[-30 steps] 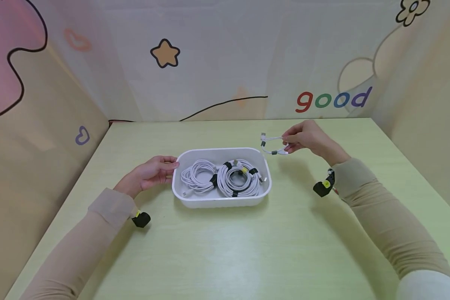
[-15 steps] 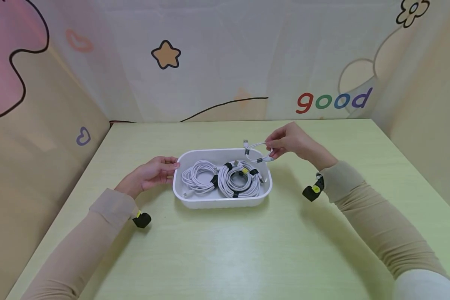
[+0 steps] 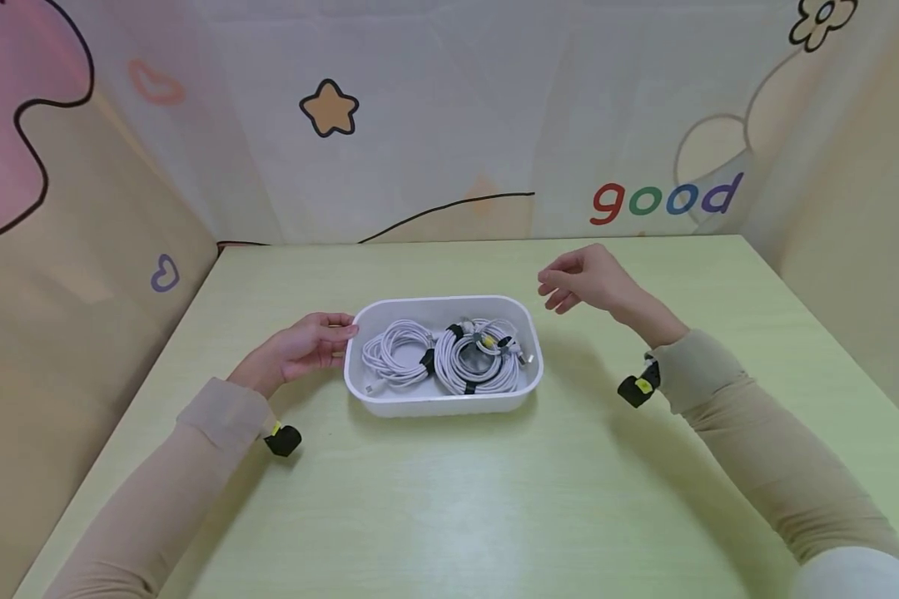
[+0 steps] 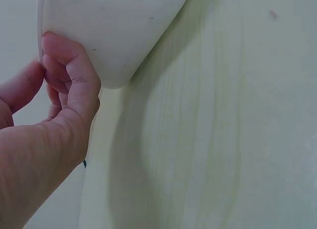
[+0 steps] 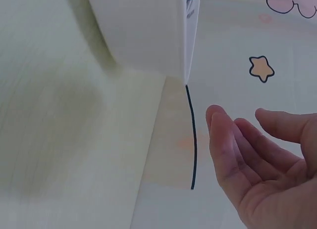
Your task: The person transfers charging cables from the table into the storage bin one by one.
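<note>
My left hand (image 3: 307, 345) pinches the left rim of a white plastic bin (image 3: 442, 405). The left wrist view shows the thumb inside the rim and the fingers against the outer wall of the bin (image 4: 114, 31). Inside lie coiled white cables: one coil (image 3: 397, 353) on the left and a larger coil (image 3: 475, 378) on the right, tied with black straps. A small cable loop with grey ties rests on top of the right coil. Beyond the bin's right end, my right hand (image 3: 588, 283) hovers in the air with loosely bent fingers, holding nothing; thumb and fingertips stand apart in the right wrist view.
The bin stands on a pale yellow-green table (image 3: 449, 499). A printed backdrop (image 3: 434, 125) rises behind the table, and patterned side walls flank it. A small black camera (image 3: 639, 387) hangs at my right wrist, another camera (image 3: 282, 440) at the left.
My right hand carried the small cable loop leftward over the bin and let it go onto the right coil. Then the hand drew back a little to the right. The left hand stayed put.
</note>
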### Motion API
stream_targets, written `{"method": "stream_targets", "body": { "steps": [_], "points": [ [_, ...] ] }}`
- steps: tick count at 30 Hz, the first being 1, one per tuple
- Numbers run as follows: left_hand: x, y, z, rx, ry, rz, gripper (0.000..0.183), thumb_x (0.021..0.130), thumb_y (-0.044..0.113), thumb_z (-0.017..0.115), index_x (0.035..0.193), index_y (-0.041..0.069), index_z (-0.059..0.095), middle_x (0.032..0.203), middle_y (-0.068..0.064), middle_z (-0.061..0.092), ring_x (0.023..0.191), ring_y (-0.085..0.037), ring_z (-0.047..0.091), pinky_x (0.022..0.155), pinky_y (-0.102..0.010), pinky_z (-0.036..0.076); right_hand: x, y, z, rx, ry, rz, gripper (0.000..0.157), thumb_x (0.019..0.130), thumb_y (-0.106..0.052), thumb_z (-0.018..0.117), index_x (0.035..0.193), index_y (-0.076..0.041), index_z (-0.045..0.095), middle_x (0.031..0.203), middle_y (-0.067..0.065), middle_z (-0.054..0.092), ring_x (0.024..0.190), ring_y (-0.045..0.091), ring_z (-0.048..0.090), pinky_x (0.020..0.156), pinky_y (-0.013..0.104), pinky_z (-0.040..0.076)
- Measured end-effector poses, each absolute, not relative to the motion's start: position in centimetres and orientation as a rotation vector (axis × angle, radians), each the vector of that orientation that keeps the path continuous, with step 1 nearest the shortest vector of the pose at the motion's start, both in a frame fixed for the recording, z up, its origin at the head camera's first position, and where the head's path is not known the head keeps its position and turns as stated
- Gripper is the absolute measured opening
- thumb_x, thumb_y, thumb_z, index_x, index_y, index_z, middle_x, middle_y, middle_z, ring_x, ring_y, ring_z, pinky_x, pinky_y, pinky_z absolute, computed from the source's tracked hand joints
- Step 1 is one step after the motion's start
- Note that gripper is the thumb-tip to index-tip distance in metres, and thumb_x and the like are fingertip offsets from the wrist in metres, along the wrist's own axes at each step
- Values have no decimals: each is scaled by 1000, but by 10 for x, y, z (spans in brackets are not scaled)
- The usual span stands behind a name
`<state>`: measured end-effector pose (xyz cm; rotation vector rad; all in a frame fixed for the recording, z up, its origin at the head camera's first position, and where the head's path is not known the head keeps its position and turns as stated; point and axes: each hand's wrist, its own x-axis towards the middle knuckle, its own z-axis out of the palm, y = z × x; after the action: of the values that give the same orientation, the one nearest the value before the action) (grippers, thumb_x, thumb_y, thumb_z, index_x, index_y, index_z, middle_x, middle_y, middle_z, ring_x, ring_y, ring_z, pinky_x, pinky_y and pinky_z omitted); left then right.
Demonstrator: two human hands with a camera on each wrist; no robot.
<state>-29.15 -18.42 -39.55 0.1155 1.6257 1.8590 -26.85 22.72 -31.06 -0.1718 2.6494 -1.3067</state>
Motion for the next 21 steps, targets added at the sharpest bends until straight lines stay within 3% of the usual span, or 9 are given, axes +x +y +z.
{"method": "stream_targets", "body": {
  "steps": [7, 16, 21],
  "points": [
    [-291, -184, -395, 121, 1632, 1860, 14, 100, 5, 47, 114, 2, 45, 93, 0, 63, 82, -12, 64, 74, -28, 58, -261, 279, -313, -119, 2823, -1089, 32, 97, -20, 58, 116, 5, 62, 103, 24, 68, 70, 12, 68, 69, 31, 60],
    [-290, -184, -395, 117, 1640, 1851, 14, 100, 4, 46, 114, 3, 44, 92, 0, 63, 82, -11, 64, 74, -27, 57, -248, 353, -324, -116, 2902, -655, 27, 93, -12, 60, 108, 10, 63, 96, 27, 66, 75, 26, 61, 63, 32, 56],
    [-290, -182, -394, 109, 1641, 1846, 17, 100, 5, 47, 116, 3, 42, 93, 0, 63, 83, -11, 64, 75, -27, 57, -238, 383, -335, -72, 2841, -547, 26, 89, -6, 62, 107, 13, 62, 100, 31, 65, 74, 26, 60, 63, 36, 57]
  ]
}}
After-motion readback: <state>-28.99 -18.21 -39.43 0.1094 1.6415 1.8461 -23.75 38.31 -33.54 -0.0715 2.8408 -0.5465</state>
